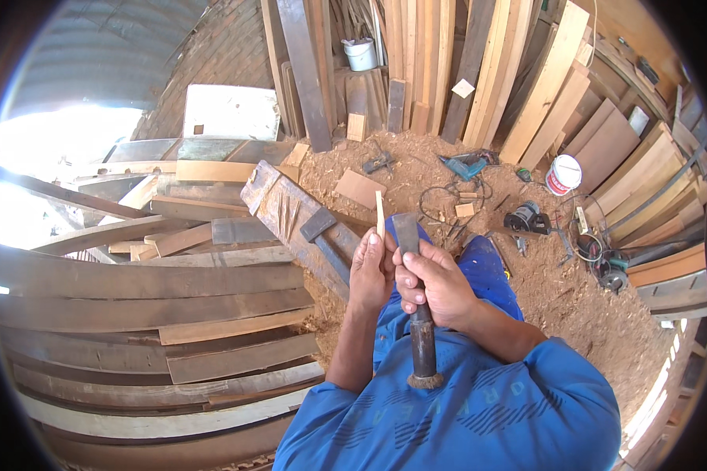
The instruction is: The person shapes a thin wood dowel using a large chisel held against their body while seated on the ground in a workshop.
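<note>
Floor: covered w/ sawdust and wood chips throughout. Walls lined w/ upright planks at rear and right; long weathered boards stacked flat at left. A thick plank lies angled across the pile, w/ a hammer resting on it. A blue power drill, a dark power tool and loose cables are noted on the sawdust.

Containers: a white bucket stands on the floor at right, contents not discernible. A pale pail sits among the rear planks; interior not visible.

Left hand: fingers closed together, a thin pale wood sliver pinched upright at the fingertips. Right hand: fingers wrapped tight around a chisel, blade up, frayed butt end down. Blade is held just beside the sliver, above the blue-clad knee. Both hands touch each other.
</note>
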`<state>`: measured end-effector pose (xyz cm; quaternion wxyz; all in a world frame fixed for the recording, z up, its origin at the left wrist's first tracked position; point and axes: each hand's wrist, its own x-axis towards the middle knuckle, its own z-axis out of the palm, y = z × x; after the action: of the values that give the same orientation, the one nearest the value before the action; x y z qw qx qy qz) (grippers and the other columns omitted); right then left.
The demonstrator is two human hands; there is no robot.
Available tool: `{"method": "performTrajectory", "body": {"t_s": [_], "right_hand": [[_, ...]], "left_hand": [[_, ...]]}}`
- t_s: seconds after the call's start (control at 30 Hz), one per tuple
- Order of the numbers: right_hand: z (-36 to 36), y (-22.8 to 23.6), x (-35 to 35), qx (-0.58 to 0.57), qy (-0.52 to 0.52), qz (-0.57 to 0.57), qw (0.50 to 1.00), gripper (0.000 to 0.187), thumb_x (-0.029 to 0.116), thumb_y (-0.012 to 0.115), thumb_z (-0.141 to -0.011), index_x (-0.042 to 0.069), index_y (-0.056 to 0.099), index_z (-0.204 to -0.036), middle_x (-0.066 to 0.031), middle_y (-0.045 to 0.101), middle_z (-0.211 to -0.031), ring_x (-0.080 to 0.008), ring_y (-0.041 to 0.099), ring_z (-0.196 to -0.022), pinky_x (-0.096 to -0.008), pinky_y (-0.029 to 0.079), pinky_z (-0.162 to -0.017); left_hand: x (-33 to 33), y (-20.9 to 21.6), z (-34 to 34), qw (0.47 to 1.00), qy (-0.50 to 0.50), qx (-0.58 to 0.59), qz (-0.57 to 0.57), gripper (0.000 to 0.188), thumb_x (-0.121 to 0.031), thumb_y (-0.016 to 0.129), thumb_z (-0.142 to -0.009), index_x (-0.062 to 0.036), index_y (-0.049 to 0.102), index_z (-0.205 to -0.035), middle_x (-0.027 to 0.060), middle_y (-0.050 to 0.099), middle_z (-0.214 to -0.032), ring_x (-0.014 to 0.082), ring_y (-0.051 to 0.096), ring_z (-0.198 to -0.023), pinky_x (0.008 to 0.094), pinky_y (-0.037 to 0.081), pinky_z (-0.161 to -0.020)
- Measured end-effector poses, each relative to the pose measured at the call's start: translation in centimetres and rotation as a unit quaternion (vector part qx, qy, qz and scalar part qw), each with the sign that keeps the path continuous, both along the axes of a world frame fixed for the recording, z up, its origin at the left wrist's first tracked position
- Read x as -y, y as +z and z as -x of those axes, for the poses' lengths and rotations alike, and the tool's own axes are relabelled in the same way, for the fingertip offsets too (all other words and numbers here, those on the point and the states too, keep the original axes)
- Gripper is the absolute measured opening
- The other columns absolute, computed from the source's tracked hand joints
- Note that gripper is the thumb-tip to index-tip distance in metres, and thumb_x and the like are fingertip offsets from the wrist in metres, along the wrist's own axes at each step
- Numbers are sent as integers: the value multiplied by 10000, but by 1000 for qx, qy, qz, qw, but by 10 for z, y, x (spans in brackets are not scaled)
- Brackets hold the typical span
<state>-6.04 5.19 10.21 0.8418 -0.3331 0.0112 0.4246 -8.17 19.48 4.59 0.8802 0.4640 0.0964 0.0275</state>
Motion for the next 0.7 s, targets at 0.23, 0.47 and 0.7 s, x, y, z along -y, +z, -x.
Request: {"method": "performTrajectory", "body": {"t_s": [0.23,0.47,0.7], "right_hand": [[20,0,-7,-15,86,-15,996,168,251,449,-1011,90,482,-979,35,394,-668,-45,377,-479,-262,431,-477],[24,8,0,29,72,25,997,197,262,447,-1014,71,479,-978,28,386,-646,-45,376,-475,-268,428,-464],[15,37,39,157,-92,63,981,193,246,443,-1008,57,458,-969,4,402,-642,-63,372,-471,-253,411,-443]], "left_hand": [[-12,9,1,995,-28,-37,-93,353,-352,395,-1019,-83,523,-829,2,529,-693,69,472,-615,234,383,-532],[7,19,17,993,21,-63,-100,311,-294,376,-1051,-77,591,-995,-33,571,-799,36,507,-718,215,432,-613],[32,-5,66,972,-126,-33,-197,322,-300,395,-1044,-94,534,-840,-58,432,-665,47,400,-599,225,357,-543]]}}
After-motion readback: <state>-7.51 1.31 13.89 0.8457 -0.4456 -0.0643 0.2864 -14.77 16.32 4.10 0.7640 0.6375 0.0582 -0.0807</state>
